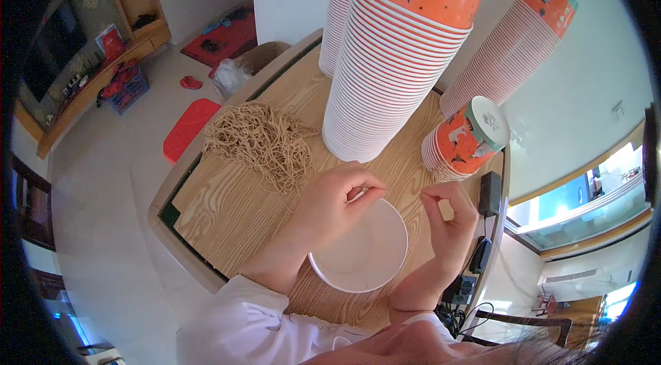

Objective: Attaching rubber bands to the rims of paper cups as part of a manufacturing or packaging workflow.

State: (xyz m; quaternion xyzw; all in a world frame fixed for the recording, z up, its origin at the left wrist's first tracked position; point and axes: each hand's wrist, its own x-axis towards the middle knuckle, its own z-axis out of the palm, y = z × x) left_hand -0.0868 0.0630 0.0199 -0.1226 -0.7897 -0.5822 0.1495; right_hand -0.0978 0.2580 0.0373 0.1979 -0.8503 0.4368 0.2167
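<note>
A white paper cup (361, 248) is held mouth-up near the desk's (227, 206) front edge – its far rim pinched by the left hand (330, 203), the right hand (451, 220) poised just beside, fingertips narrowly closed on nothing discernible.

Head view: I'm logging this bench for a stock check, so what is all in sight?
cup stacks: three tall, orange and white, standing at the table's back.
short stack: one, orange, lying on its side to the right.
cup: one, white inside, at the near edge between the hands.
cords: one tan heap, left on the table.
table: one, wood grain.
black devices: several, right edge.
red mats: two, on the floor.
left hand: on the cup's rim.
right hand: pinched beside the cup.
</note>
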